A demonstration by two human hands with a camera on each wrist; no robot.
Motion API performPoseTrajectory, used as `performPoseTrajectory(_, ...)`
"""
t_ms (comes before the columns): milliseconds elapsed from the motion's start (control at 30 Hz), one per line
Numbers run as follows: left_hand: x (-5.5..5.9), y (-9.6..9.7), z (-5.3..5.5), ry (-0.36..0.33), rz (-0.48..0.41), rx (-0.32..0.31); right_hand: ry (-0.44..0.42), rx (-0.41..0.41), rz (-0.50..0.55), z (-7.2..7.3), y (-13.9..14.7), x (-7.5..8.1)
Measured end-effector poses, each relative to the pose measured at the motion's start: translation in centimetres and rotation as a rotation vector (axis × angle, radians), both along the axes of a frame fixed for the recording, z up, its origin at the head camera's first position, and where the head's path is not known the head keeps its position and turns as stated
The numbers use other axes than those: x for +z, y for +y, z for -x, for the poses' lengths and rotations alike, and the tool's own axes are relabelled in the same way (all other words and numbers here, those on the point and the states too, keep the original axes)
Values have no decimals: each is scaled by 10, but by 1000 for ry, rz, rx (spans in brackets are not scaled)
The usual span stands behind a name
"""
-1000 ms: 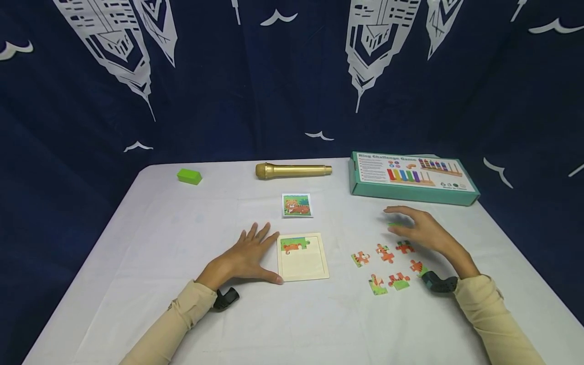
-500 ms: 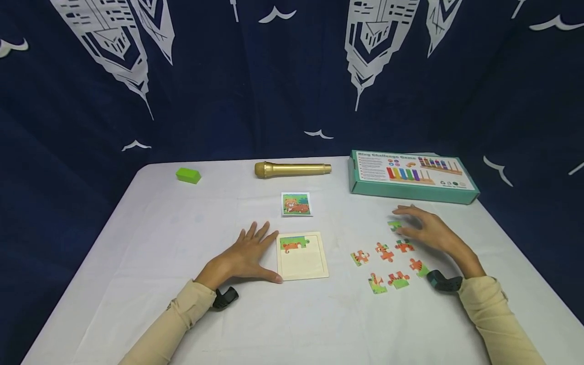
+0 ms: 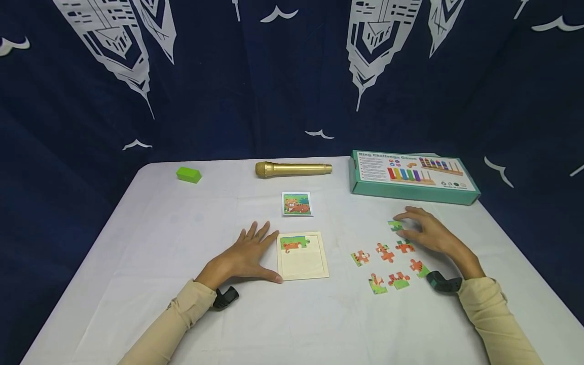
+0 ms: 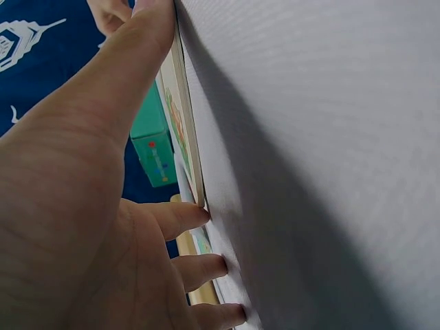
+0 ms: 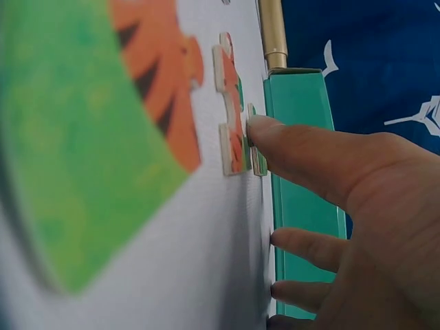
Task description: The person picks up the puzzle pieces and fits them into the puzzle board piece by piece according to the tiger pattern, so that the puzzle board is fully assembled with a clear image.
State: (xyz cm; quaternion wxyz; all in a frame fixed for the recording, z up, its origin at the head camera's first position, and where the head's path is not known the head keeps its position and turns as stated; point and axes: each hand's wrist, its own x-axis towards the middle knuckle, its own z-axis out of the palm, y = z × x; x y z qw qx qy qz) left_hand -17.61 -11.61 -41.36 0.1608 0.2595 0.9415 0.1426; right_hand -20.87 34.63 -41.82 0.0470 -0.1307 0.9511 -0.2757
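My left hand lies spread on the table with its thumb and index fingertip at the left edge of a square wooden puzzle board. Joined green and orange pieces fill the board's upper left. With thumb and index finger, my right hand pinches a green jigsaw puzzle piece at its near and far edges. In the right wrist view the thumb overlaps that green piece, and the index finger is hidden. Several loose orange and green puzzle pieces lie just in front of this hand.
A small tiger picture card lies beyond the board. Along the back are a green block, a gold microphone and a teal game box. A dark blue patterned cloth hangs behind the table.
My right hand has drawn back to the right, uncovering the green piece, and its index finger and thumb have closed in to the piece's edges. My left hand has stayed at the board.
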Motion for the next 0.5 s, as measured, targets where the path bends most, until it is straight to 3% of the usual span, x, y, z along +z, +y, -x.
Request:
performPoseTrajectory(267, 0, 0, 1, 1, 7, 3, 5, -17, 4, 0, -3, 1)
performPoseTrajectory(500, -1, 1, 1, -4, 4, 7, 71, -12, 54, 0, -3, 1)
